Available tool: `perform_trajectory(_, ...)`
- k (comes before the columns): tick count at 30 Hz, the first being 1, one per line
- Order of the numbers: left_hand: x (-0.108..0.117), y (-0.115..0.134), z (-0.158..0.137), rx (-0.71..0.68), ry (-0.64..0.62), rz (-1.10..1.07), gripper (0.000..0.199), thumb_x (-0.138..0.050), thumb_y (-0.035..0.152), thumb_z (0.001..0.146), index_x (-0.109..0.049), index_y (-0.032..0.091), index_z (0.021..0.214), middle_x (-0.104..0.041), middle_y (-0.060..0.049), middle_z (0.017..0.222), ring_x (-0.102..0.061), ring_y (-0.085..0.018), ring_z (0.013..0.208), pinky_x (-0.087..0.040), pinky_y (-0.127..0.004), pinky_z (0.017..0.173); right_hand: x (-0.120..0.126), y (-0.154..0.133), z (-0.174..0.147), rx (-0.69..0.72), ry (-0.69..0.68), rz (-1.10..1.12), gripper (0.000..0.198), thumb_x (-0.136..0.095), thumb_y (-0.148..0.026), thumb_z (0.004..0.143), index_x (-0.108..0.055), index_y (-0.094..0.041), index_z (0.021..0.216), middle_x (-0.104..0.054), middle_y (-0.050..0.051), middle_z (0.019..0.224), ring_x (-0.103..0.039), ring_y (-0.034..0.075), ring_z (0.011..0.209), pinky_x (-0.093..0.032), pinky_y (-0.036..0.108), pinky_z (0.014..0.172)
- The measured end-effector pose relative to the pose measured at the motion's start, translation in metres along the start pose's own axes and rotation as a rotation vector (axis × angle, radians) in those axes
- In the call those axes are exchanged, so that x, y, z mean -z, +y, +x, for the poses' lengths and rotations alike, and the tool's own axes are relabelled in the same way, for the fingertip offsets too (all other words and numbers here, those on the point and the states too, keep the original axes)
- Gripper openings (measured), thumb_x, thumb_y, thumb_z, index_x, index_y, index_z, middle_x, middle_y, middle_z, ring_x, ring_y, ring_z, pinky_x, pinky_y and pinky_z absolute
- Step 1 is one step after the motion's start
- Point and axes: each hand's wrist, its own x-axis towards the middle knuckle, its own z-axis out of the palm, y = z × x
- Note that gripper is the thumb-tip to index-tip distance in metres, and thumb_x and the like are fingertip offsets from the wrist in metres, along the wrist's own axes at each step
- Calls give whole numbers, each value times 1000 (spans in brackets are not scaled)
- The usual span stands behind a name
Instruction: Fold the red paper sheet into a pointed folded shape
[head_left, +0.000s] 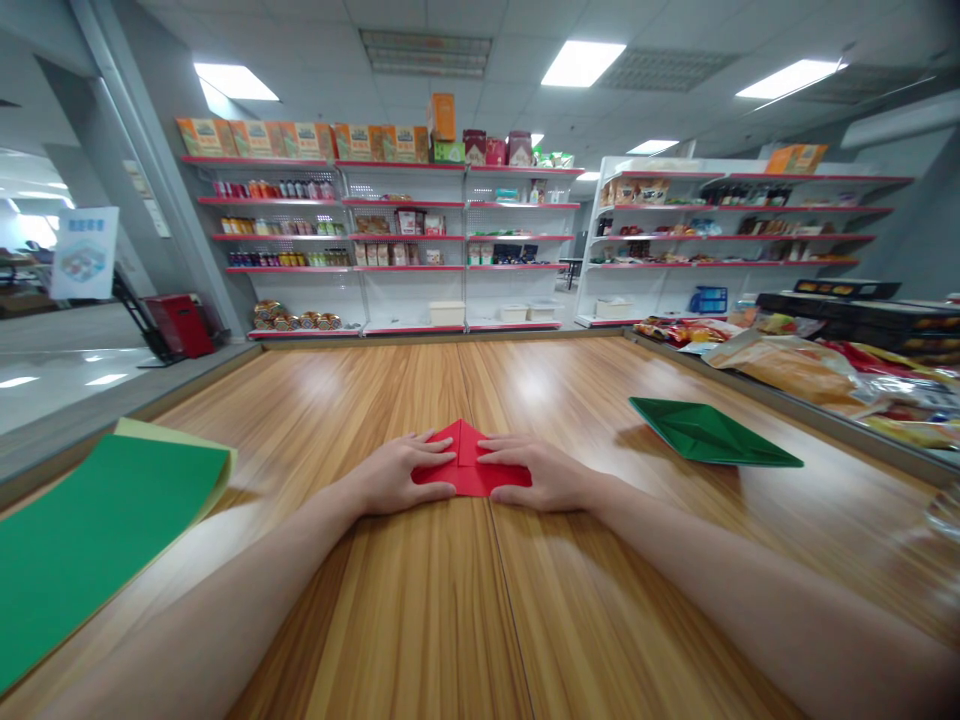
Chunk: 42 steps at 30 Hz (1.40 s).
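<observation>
A folded piece of red paper (472, 482) lies flat on the wooden table (420, 620), its pointed top facing away from me and a crease running down its middle. My left hand (405, 472) rests on its left side with the fingers spread. From the right, my right hand (536, 472) presses on the other side, fingers also stretched out and apart. Both hands cover the outer corners of the paper. To the right sits a folded dark green paper shape (716, 432), apart from my hands.
Green sheets (112, 530) with a yellowish one beneath lie at the left, corners curling up. Packaged snacks (787, 370) are piled beyond the table's right edge. Behind the table stand shelves (405, 290) of boxes and bottles. A red box (178, 325) stands at the far left.
</observation>
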Motion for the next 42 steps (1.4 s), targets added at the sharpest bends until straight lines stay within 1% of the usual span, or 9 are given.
perform_trajectory(3, 0, 1, 0, 0, -2, 15, 60, -50, 61, 83, -50, 26, 132, -44, -5, 142, -34, -26, 135, -25, -46, 111, 0, 0, 0, -6, 1, -9, 48, -63, -41, 81, -60, -20, 124, -53, 12, 134, -49, 27, 124, -35, 45, 106)
perform_trajectory(8, 1, 3, 0, -12, 12, 10, 59, -49, 61, 84, -52, 24, 130, -44, -6, 141, -33, -26, 135, -25, -44, 111, 1, 0, 0, -13, -18, -8, 55, -65, -46, 79, -59, -18, 125, -52, 14, 135, -47, 28, 126, -34, 46, 107)
perform_trajectory(14, 1, 4, 1, 1, 5, 2, 58, -50, 60, 84, -53, 26, 130, -45, -5, 140, -33, -26, 135, -25, -45, 111, -2, 2, 1, -7, 10, 9, 49, -65, -42, 80, -60, -20, 124, -53, 12, 134, -49, 27, 124, -35, 45, 106)
perform_trajectory(18, 1, 3, 1, -7, 11, 3, 57, -49, 60, 84, -53, 26, 130, -45, -5, 140, -33, -26, 135, -25, -44, 112, -2, 3, 1, -9, 5, -3, 48, -63, -41, 81, -60, -20, 124, -53, 12, 134, -48, 27, 124, -35, 45, 106)
perform_trajectory(27, 2, 7, 2, -20, 10, 19, 56, -46, 59, 86, -53, 24, 130, -47, -6, 139, -36, -24, 133, -24, -41, 113, 0, 0, 0, -19, -14, -21, 51, -64, -45, 80, -59, -19, 124, -52, 13, 134, -47, 28, 125, -35, 45, 106)
perform_trajectory(31, 2, 6, 3, -12, 21, 24, 55, -46, 58, 86, -54, 24, 129, -48, -5, 138, -37, -24, 133, -27, -41, 111, 0, 1, 0, -22, -14, -31, 51, -63, -45, 81, -59, -18, 125, -53, 13, 134, -48, 27, 125, -35, 44, 106)
perform_trajectory(36, 1, 5, 2, -8, 54, 16, 55, -48, 58, 86, -57, 22, 126, -55, -6, 132, -43, -24, 129, -33, -39, 108, -1, 1, 0, -11, -10, -29, 49, -61, -43, 82, -60, -18, 124, -53, 13, 134, -48, 26, 125, -35, 44, 106)
perform_trajectory(42, 0, 4, 2, -12, 74, 4, 51, -49, 56, 87, -59, 23, 124, -57, -5, 130, -45, -25, 128, -36, -40, 107, -1, 1, 1, -22, -9, -11, 46, -60, -40, 84, -60, -17, 123, -53, 13, 133, -47, 27, 125, -34, 44, 106)
